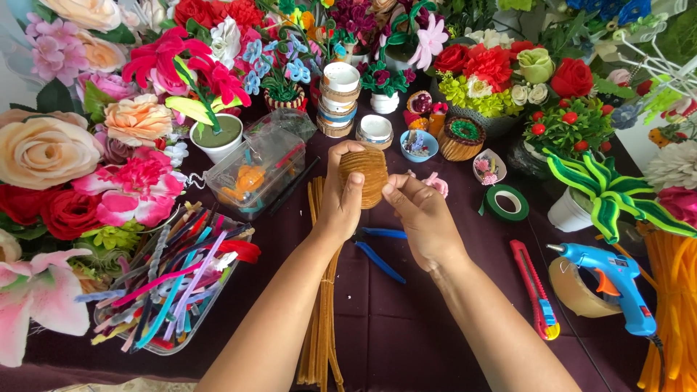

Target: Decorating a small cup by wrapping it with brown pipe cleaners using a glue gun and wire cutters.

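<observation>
My left hand [340, 196] grips a small round pot wrapped in brown fuzzy pipe cleaner [369, 173], held up over the dark purple table [406, 327]. My right hand [420, 215] is beside it with its fingertips touching the pot's lower right edge, pinching the wrapping there. Under my left forearm lies a bundle of long brown pipe cleaners [321, 319]. Blue-handled pliers [379, 250] lie on the table just below both hands.
A clear tray of mixed coloured pipe cleaners [170, 287] sits at left, a clear box [255, 168] behind it. A red utility knife [536, 290], blue glue gun [613, 279], tape rolls [506, 202] and orange pipe cleaners [671, 305] lie right. Artificial flowers and small pots crowd the back.
</observation>
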